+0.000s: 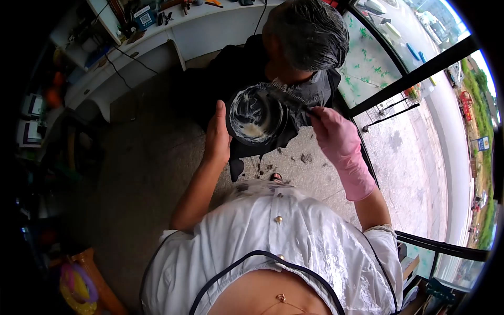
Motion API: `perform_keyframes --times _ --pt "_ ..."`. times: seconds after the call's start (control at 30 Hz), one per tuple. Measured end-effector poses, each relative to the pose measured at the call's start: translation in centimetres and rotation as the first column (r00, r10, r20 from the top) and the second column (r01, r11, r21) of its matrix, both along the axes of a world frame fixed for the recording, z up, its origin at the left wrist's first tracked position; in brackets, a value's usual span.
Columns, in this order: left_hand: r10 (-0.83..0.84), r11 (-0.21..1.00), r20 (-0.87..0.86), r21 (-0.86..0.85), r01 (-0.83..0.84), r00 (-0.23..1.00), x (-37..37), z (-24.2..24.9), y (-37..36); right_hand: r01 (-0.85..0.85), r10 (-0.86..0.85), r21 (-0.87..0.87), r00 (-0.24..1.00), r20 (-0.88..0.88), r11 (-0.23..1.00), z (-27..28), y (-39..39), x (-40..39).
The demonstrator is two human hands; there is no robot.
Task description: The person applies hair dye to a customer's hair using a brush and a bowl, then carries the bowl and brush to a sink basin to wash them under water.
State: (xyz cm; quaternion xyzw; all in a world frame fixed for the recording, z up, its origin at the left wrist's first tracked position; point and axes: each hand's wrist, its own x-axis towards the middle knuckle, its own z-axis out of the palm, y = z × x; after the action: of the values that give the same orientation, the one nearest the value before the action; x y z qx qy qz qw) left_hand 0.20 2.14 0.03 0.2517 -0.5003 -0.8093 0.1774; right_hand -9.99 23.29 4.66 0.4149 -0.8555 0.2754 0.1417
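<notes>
A black bowl [255, 137] streaked with white cream is in my bare left hand [218, 134], whose fingers go out of sight behind its left side. My right hand [337, 144], in a pink glove, is closed on the dark handle of a tinting brush [294, 98]. The bristles are over the bowl's upper right rim; whether they touch the cream I cannot tell. Just beyond the bowl sits a person in a dark cape [210, 79], with dark, wet-looking hair [315, 37] slicked down.
A white counter [197, 18] with small items and hanging cables runs along the back left. Glass panels in black frames [409, 79] stand at the right. Hair clippings [306, 157] lie on the floor below the bowl. An orange-brown wooden piece [92, 273] is at the lower left.
</notes>
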Motion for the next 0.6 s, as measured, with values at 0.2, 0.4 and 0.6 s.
perform_keyframes --times 0.2,0.4,0.6 --pt "-0.004 0.999 -0.026 0.034 0.005 1.0 -0.2 -1.0 -0.5 0.021 0.0 0.241 0.996 -0.087 0.97 -2.1 -3.7 1.9" --pt "-0.032 0.997 -0.094 0.068 0.039 0.995 -0.3 1.2 0.0 -0.268 0.293 0.32 0.956 -0.032 0.909 -0.4 -1.9 0.4" --pt "-0.109 0.994 -0.086 -0.028 0.107 0.99 -0.3 1.8 0.2 -0.118 0.153 0.3 0.984 -0.093 0.946 -0.9 -3.3 -0.6"
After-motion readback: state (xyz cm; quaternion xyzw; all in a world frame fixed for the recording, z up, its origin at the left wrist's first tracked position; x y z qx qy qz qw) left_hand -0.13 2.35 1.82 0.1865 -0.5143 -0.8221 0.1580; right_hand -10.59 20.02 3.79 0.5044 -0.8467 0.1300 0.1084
